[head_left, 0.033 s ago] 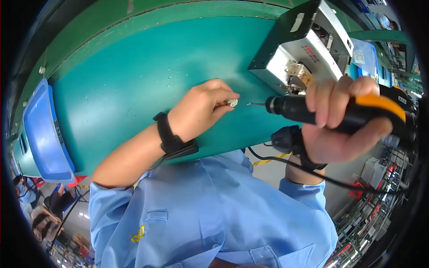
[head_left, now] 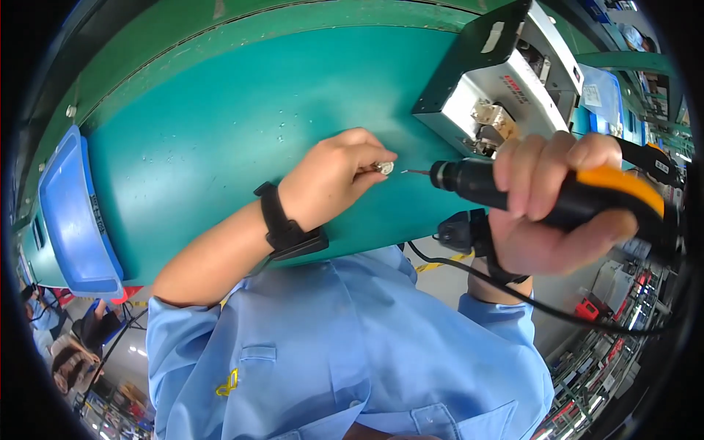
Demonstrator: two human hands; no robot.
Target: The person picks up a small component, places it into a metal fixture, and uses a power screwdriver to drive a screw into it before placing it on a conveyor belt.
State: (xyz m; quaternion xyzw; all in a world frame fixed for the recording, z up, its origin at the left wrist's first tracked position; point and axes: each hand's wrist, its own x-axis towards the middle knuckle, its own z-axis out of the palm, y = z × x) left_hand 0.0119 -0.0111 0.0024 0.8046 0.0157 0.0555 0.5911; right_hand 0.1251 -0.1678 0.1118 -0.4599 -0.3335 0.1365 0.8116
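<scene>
Between thumb and fingers, my left hand (head_left: 334,176) pinches a small round metal part (head_left: 384,168) above the green mat, its face turned to the right. My fingers cover most of this part. My right hand (head_left: 550,198) is wrapped round a black and orange electric screwdriver (head_left: 473,181), held level and pointing left. The thin screwdriver bit (head_left: 418,172) ends a short gap to the right of the metal part, not touching it. Something tiny and bright sits at the bit's end, too small to make out.
A silver and black box-shaped machine (head_left: 506,88) stands at the back right, behind my right hand. A blue tray (head_left: 73,213) lies at the far left of the green mat (head_left: 205,125), which carries scattered tiny clear specks. A black cable (head_left: 543,297) loops below my right wrist.
The screwdriver in my right hand has shifted slightly left, narrowing the gap between its bit and the metal part. My left hand has barely moved and keeps its pinch.
</scene>
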